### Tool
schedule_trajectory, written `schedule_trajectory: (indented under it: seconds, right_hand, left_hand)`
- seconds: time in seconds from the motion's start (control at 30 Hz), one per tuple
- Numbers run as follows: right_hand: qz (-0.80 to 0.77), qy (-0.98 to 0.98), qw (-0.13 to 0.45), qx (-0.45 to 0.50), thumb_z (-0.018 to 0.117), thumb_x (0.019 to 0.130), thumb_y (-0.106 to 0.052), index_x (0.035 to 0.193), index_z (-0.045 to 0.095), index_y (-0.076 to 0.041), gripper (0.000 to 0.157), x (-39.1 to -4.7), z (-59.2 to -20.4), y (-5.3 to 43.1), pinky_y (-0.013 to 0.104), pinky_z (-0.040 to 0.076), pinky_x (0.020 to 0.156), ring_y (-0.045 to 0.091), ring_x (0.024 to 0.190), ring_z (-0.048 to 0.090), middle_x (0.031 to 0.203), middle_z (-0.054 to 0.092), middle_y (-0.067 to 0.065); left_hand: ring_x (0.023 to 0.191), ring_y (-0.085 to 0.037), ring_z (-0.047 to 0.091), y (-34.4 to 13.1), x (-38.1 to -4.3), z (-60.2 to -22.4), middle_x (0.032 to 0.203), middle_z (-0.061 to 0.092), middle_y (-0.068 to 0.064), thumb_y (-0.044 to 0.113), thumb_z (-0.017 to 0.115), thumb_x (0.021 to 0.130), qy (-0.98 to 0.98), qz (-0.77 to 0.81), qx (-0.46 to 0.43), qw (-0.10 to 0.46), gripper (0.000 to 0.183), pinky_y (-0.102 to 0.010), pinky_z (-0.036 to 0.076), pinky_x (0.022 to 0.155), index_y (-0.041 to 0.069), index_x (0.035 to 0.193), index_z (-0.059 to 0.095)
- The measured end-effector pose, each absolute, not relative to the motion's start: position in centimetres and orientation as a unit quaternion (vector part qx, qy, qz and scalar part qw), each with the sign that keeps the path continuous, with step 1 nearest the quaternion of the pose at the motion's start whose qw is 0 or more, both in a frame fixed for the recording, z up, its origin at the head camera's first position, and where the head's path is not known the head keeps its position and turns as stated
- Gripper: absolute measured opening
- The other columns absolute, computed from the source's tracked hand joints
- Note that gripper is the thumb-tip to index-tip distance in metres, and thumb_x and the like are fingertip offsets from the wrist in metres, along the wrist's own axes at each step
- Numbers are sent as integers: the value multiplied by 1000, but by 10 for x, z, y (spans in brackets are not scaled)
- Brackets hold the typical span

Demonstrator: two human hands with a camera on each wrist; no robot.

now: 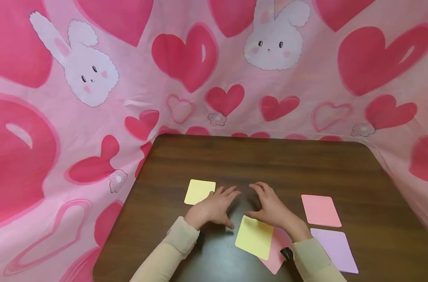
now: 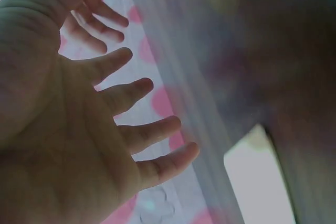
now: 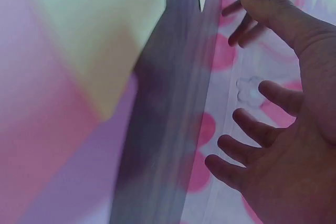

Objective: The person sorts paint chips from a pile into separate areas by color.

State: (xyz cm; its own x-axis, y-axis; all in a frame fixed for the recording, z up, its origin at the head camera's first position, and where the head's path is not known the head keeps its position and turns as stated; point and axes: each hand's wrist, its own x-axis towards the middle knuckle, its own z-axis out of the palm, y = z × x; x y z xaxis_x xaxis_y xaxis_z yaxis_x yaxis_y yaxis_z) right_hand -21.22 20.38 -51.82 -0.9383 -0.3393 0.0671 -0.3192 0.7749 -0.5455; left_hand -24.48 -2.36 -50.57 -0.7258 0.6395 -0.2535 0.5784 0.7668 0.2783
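Both hands hover over the dark table, spread-fingered and facing each other across a gap. My left hand (image 1: pixel 214 207) is beside a yellow square card (image 1: pixel 199 191) and covers part of its near right corner in the head view. A larger-looking yellow card (image 1: pixel 255 237) lies under the thumb side of my right hand (image 1: pixel 271 209). Beneath that card, a pink card (image 1: pixel 275 254) and a purple card (image 3: pixel 79 182) stick out. Each wrist view shows straight, parted fingers with nothing between them; the left palm (image 2: pixel 68 145) and right palm (image 3: pixel 294 182) are bare.
To the right of the right forearm lie a pink card stack (image 1: pixel 321 210) and a purple card stack (image 1: pixel 335 250). The wooden table (image 1: pixel 256 156) has rounded far corners. A pink cloth (image 1: pixel 185 105) with hearts and rabbits hangs behind it and at its sides.
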Motion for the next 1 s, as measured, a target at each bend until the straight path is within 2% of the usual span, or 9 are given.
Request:
schedule_trajectory:
  seconds: [0.23, 0.5, 0.77, 1.0]
  right_hand:
    - [-272, 949, -12, -157, 91, 74, -38, 143, 49, -4, 88, -172, -531, 225, 62, 46, 98, 45, 126, 51, 142, 47, 23]
    - [-247, 954, -33, -165, 96, 64, -34, 137, 56, -7, 87, -136, -541, 231, 59, 49, 91, 32, 113, 61, 132, 55, 10]
    - [-206, 964, -32, -167, 98, 56, -37, 132, 58, -6, 91, -118, -552, 230, 62, 48, 90, 33, 120, 58, 130, 55, 8]
    - [-201, 966, -32, -162, 99, 52, -40, 131, 59, -5, 95, -116, -560, 232, 59, 48, 92, 28, 120, 55, 130, 54, 7]
  left_hand:
    - [148, -35, 30, -7, -218, -521, 165, 26, 1, 57, 87, 71, 913, 70, 365, 169, 104, -61, 36, 109, 25, 156, 36]
    - [147, -35, 32, 1, -203, -531, 162, 32, 7, 56, 91, 66, 905, 67, 384, 168, 103, -56, 37, 109, 28, 152, 40]
    - [146, -36, 34, 3, -195, -537, 159, 37, 10, 52, 92, 67, 906, 66, 390, 152, 101, -58, 39, 107, 28, 152, 42]
    - [141, -36, 39, 7, -192, -540, 152, 45, 11, 45, 94, 67, 909, 78, 386, 136, 95, -57, 42, 102, 27, 148, 47]
